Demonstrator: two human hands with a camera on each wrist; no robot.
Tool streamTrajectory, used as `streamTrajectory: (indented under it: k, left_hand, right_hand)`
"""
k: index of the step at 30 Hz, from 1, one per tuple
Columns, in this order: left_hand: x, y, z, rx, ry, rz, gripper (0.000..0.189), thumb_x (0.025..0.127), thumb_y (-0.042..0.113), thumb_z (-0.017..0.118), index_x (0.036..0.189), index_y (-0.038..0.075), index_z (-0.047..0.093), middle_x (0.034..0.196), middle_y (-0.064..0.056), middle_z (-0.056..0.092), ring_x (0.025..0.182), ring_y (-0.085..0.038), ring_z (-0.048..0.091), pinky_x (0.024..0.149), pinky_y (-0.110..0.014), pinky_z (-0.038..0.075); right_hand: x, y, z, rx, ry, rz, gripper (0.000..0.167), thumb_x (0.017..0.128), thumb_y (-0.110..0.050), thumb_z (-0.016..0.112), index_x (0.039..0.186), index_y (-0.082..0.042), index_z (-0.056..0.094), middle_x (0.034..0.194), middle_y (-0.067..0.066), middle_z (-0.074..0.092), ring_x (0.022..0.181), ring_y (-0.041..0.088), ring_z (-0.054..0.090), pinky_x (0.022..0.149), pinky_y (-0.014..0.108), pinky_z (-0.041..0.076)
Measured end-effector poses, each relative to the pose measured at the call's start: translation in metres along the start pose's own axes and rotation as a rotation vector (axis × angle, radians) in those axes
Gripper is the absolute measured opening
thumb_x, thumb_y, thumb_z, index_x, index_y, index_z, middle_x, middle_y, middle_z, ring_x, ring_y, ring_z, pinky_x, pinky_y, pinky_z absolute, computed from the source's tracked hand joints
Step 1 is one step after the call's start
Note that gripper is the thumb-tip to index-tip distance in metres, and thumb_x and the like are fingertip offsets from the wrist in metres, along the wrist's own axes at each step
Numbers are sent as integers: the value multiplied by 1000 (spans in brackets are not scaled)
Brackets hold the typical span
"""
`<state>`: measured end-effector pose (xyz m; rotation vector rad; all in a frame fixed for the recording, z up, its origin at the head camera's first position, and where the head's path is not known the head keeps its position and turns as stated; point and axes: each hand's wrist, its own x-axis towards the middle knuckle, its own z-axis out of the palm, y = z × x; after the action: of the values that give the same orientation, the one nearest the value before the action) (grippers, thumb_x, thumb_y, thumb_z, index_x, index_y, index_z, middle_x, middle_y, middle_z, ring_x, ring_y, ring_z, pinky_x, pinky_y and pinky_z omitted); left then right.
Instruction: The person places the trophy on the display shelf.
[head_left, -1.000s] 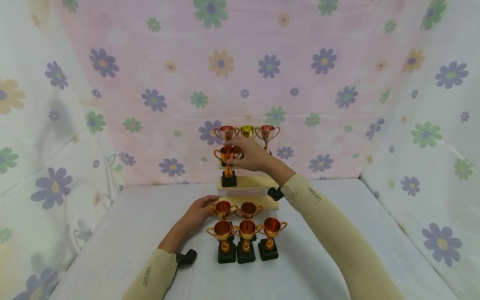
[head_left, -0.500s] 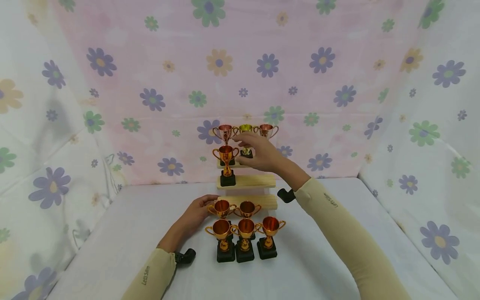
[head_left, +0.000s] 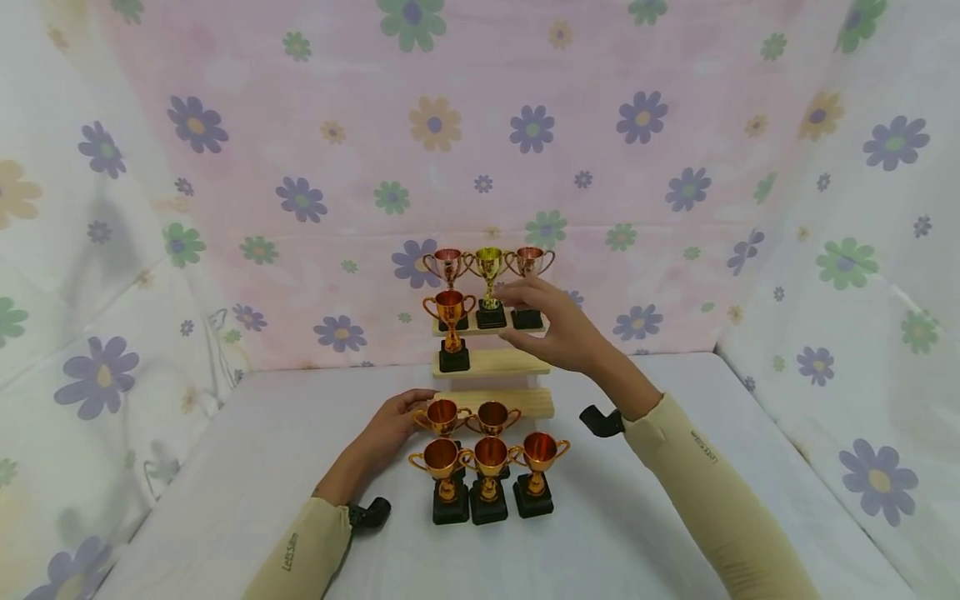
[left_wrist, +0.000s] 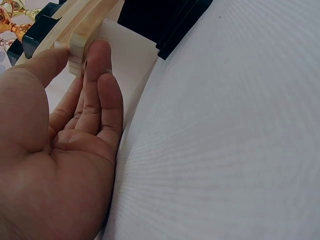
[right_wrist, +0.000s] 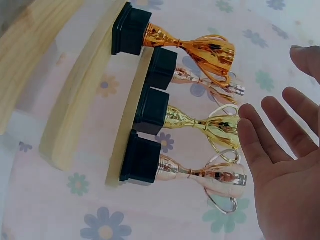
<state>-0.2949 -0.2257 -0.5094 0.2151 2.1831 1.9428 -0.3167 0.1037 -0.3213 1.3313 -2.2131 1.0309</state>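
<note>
My left hand (head_left: pixel 393 425) pinches the left end of the lowest tier of a wooden display stand (left_wrist: pixel 79 47), thumb on one side and fingers on the other. My right hand (head_left: pixel 558 325), fingers loosely spread and holding nothing, hovers in front of the stand's upper right side. On the middle tier's left end stands a bronze-orange trophy cup (head_left: pixel 452 310) on a black base. The top tier carries a gold trophy cup (right_wrist: pixel 222 129) between a pinkish one (head_left: pixel 448 263) and another pinkish trophy cup (right_wrist: pixel 220 177), whose base the right hand partly covers in the head view.
Several bronze-orange trophy cups (head_left: pixel 491 454) stand upright in two rows on the white-covered table (head_left: pixel 300 433), just in front of the stand. Flowered cloth (head_left: pixel 337 200) hangs behind and on both sides. A black wrist camera (head_left: pixel 371 512) sits by the left forearm.
My right hand has let go of the bronze-orange trophy cup on the middle tier and drawn back to the right. The left hand keeps its grip on the stand.
</note>
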Motion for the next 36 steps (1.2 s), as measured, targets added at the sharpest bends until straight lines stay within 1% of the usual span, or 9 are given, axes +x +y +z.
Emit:
streamTrajectory:
  k: [3, 8, 14, 18, 24, 28, 31, 35, 36]
  left_hand:
    - [0, 0, 0, -4, 6, -5, 41, 109, 11, 55, 149, 1, 54, 141, -15, 66, 122, -20, 64, 99, -28, 54]
    - [0, 1, 1, -5, -1, -6, 40, 110, 14, 55, 148, 3, 55, 140, -13, 67, 124, -20, 64, 100, -28, 53]
    - [-1, 0, 1, 1, 6, -3, 40, 110, 13, 55, 148, 2, 55, 140, -14, 67, 124, -21, 65, 101, -30, 54]
    - [-1, 0, 1, 1, 7, -11, 41, 109, 14, 56, 148, 2, 55, 139, -13, 68, 124, -21, 65, 101, -30, 54]
    - [-1, 1, 1, 5, 5, -3, 42, 108, 13, 57, 149, 2, 54, 140, -14, 68, 124, -20, 65, 101, -30, 54]
    - [-2, 1, 2, -8, 2, -7, 43, 108, 11, 57, 149, 1, 54, 139, -14, 68, 124, -20, 65, 101, -29, 54]
    - [-2, 1, 2, -8, 3, -8, 43, 107, 10, 57, 149, 1, 53, 140, -15, 67, 124, -20, 65, 101, -29, 54]
    - [-1, 0, 2, -5, -2, -3, 45, 107, 10, 56, 151, 0, 52, 142, -16, 66, 124, -20, 64, 105, -33, 52]
    - [-2, 0, 2, -3, -4, -2, 45, 108, 11, 56, 151, 0, 51, 142, -16, 66, 124, -21, 64, 106, -34, 52]
  right_hand:
    - [-12, -1, -1, 11, 31, -15, 52, 95, -12, 81, 144, -11, 64, 141, 7, 62, 126, 25, 62, 107, 45, 52]
    - [-33, -2, -5, 14, 82, -35, 49, 94, -5, 79, 141, -9, 66, 137, 9, 66, 122, 26, 65, 105, 49, 53]
    - [-60, -7, -10, 13, 68, 11, 46, 95, -7, 78, 139, -15, 66, 131, 5, 69, 122, 23, 66, 104, 48, 54]
    - [-77, -9, -14, 24, 51, 19, 45, 94, -6, 79, 136, -16, 67, 127, 4, 70, 120, 21, 67, 103, 45, 55]
    - [-92, -11, -18, 63, -44, 33, 45, 94, -9, 81, 135, -18, 66, 127, -5, 68, 118, 17, 66, 102, 37, 55]
    - [-95, -14, -16, 90, -130, 42, 45, 93, -14, 83, 134, -20, 65, 128, -8, 66, 117, 17, 65, 100, 41, 56]
    - [-97, -17, -14, 105, -191, 74, 45, 93, -20, 85, 134, -22, 66, 127, -9, 67, 115, 16, 66, 99, 44, 57]
    - [-99, -21, -10, 141, -285, 125, 48, 93, -29, 85, 135, -25, 65, 128, -10, 66, 115, 17, 66, 100, 44, 56]
    - [-100, -21, -8, 152, -311, 127, 48, 93, -30, 85, 136, -24, 64, 129, -8, 66, 115, 17, 66, 100, 44, 56]
